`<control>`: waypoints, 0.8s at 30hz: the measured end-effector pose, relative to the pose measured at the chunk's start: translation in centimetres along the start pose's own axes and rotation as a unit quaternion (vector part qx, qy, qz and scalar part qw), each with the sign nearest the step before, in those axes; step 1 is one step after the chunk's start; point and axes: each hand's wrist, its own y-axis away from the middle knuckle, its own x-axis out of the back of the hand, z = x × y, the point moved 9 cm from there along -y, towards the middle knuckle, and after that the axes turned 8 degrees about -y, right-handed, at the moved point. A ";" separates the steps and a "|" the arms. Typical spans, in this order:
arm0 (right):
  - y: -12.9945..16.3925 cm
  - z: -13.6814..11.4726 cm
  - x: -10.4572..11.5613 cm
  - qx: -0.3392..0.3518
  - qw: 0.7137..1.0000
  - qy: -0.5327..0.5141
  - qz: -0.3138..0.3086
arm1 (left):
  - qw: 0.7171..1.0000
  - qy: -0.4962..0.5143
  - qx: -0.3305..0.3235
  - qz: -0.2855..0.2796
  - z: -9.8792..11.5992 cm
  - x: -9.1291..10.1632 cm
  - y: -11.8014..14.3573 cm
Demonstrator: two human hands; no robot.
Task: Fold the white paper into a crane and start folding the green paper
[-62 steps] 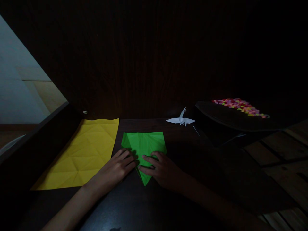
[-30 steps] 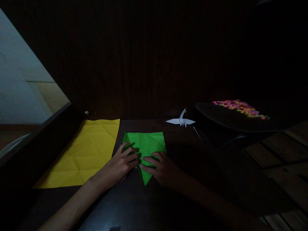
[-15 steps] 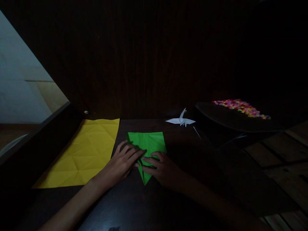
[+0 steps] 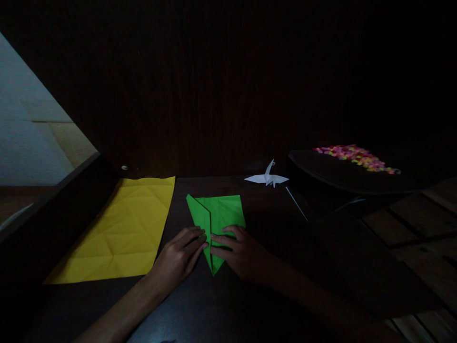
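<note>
Green paper (image 4: 221, 214) wants a crisp crease: right hand (image 4: 243, 252) flat pinning it, left hand (image 4: 180, 257) fingers pressing flat along the folded-in left flap, nothing gripped.

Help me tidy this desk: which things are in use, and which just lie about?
In use: green paper, pressed flat by left hand and right hand.
Lying about: yellow sheet, white paper crane, coloured bits.

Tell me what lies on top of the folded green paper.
Fingers of the left hand and right hand press on the folded green paper, near its lower point. They cover the paper beneath them.
</note>
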 end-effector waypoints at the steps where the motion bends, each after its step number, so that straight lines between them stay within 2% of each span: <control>1: 0.0 0.0 0.0 -0.003 1.000 -0.001 0.001 | 1.000 -0.005 -0.002 0.001 0.0 -0.1 0.1; 17: -0.3 0.2 0.5 -0.027 0.999 -0.037 0.012 | 0.997 -0.069 -0.043 0.003 0.8 -0.3 0.8; 24: -0.4 0.1 0.1 -0.015 1.000 -0.014 -0.023 | 0.996 -0.079 -0.030 0.032 0.8 0.4 0.8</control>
